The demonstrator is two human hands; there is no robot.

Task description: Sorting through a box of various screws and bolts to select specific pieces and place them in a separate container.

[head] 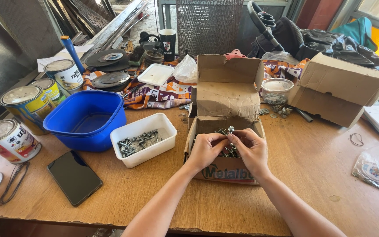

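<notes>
My left hand (205, 149) and my right hand (252, 149) meet over an open cardboard box (227, 94) full of metal bolts. Together their fingertips pinch one small bolt with a nut (230, 130), held upright just above the box. Which hand bears the bolt's weight I cannot tell. To the left of the box stands a white plastic tub (156, 150) with several bolts lying in it.
A blue plastic basin (85, 118) sits left of the white tub, a black phone (74, 177) lies near the front edge, paint tins (28, 103) line the left side. A second cardboard box (337, 89), a clear round tub (277, 90) and a small plastic bag (374, 166) are on the right.
</notes>
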